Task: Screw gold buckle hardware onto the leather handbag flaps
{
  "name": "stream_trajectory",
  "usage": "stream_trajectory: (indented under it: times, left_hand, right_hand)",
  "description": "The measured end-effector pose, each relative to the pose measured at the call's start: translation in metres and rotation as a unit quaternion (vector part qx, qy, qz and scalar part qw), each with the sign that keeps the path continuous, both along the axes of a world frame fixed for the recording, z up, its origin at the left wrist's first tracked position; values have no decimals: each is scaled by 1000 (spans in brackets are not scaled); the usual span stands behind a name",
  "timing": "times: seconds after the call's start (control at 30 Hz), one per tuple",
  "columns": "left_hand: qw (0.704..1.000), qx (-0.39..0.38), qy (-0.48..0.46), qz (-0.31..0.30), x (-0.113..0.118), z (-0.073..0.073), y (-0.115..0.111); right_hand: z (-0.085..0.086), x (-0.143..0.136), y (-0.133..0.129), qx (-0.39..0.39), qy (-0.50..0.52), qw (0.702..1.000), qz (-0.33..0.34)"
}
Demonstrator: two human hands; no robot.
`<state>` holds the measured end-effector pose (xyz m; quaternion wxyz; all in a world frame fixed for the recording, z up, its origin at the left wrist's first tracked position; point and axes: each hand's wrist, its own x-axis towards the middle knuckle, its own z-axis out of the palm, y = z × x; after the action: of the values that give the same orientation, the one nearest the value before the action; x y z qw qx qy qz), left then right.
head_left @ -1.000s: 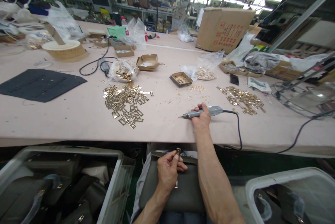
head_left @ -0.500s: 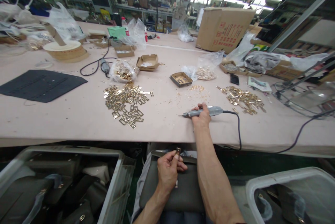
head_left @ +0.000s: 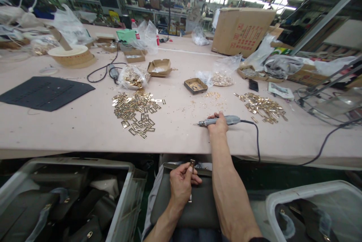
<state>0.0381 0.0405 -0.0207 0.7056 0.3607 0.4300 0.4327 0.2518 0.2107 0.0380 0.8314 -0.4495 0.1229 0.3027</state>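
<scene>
in the head view, the left hand has thumb and forefinger pinched close on a small plate, which sticks up past the fingertips, over the dark bag on the lap. (the plate looks like metal, though it is too small here to tell its details.) the right hand is curled round a driver, whose tip points left of the fingers, well apart from the plate. beyond the right fingers lie loose screws, it seems, and a tray; one heap of metal pieces is off to their left, another to their right.

to do this well, i'd keep the pinch firm and low on the plate, so its upper end stays in sight, and the driver's tip clear of the left fingers and bag.
</scene>
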Motion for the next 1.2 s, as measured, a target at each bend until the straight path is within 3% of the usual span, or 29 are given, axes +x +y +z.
stream_trajectory:
  times: [0.4,1.2]
  left_hand:
    - [1000,5,0,-2,2,-3,3]
    - [1000,2,-16,5,0,-6,6]
  right_hand:
    - [0,3,11,-80,-19,994,-73]
    - [13,-4,16,-146,-23,985,-88]
